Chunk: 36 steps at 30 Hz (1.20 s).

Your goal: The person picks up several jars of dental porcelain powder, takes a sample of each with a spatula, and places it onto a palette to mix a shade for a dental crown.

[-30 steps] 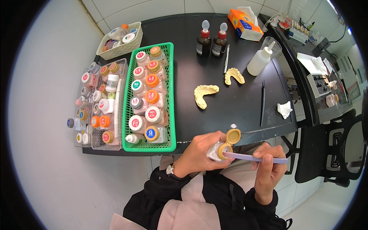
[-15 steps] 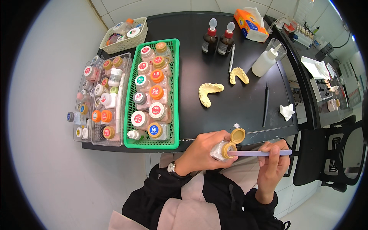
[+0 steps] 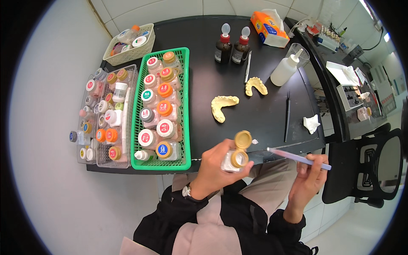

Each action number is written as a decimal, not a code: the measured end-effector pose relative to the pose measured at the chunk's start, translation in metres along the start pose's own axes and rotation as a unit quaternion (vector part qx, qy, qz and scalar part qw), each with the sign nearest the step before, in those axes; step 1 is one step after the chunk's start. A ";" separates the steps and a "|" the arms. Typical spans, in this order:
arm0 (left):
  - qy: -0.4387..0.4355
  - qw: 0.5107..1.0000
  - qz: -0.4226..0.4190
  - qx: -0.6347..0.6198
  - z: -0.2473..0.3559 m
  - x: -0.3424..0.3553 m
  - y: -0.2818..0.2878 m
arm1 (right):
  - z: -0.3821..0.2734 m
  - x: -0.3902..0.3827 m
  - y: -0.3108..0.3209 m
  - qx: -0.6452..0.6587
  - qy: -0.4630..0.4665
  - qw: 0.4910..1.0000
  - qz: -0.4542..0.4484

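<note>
My left hand (image 3: pixel 212 168) grips a small clear jar (image 3: pixel 228 165) of pale powder, its gold flip lid (image 3: pixel 243 139) standing open. In my right hand (image 3: pixel 311 180) is a lavender spatula (image 3: pixel 292 156), its pale-coated tip pointing left, out of the jar and to the right of the lid. Beyond my hands on the black desk (image 3: pixel 216 140) lie two cream dental casts (image 3: pixel 219 111) (image 3: pixel 250 85), a dark slim tool (image 3: pixel 287 119), a crumpled tissue (image 3: pixel 311 124) and a small whitish speck (image 3: pixel 254 141) near the front edge.
Left are a green basket (image 3: pixel 187 106) and clear trays (image 3: pixel 98 160) of jars; behind them, a cream basket (image 3: pixel 111 57). Brown bottles (image 3: pixel 223 51), a white squeeze bottle (image 3: pixel 282 72) and tissue box (image 3: pixel 265 27) stand farther back. A black chair (image 3: pixel 340 178) and second bench (image 3: pixel 327 55) are right.
The spatula has come out of the jar and moved right with my right hand. My left hand and the jar have shifted left, and the jar is more upright.
</note>
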<state>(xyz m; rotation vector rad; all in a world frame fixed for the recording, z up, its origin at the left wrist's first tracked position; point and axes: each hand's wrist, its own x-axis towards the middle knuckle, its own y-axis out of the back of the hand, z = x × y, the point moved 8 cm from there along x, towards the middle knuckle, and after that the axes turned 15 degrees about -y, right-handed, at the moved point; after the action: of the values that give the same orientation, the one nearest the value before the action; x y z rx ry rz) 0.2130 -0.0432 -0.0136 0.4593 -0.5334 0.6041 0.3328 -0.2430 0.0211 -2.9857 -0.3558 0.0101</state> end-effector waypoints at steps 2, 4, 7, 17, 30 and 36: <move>0.003 0.998 0.058 0.009 -0.002 0.000 0.006 | 0.010 0.005 0.005 -0.068 0.015 0.998 -0.009; 0.001 0.997 0.075 0.005 -0.002 -0.001 0.006 | 0.017 0.002 -0.001 -0.144 0.039 0.988 -0.025; -0.005 0.997 0.083 0.004 0.000 0.000 0.007 | 0.024 -0.006 -0.004 -0.217 0.068 0.971 -0.069; 0.014 0.997 0.079 -0.016 -0.002 -0.001 0.005 | 0.017 -0.041 -0.027 -0.393 0.293 0.851 -0.187; 0.006 0.997 0.075 -0.008 -0.001 0.000 0.005 | 0.037 -0.026 0.001 -0.186 0.080 0.977 -0.073; 0.012 0.997 0.076 -0.012 -0.001 -0.001 0.006 | 0.047 -0.021 0.005 -0.150 0.025 0.988 -0.033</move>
<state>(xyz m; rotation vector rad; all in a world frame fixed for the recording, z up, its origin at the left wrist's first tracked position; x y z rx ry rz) 0.2089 -0.0387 -0.0141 0.3904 -0.5555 0.7477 0.3120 -0.2462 -0.0265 -3.2602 -0.4905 -0.1380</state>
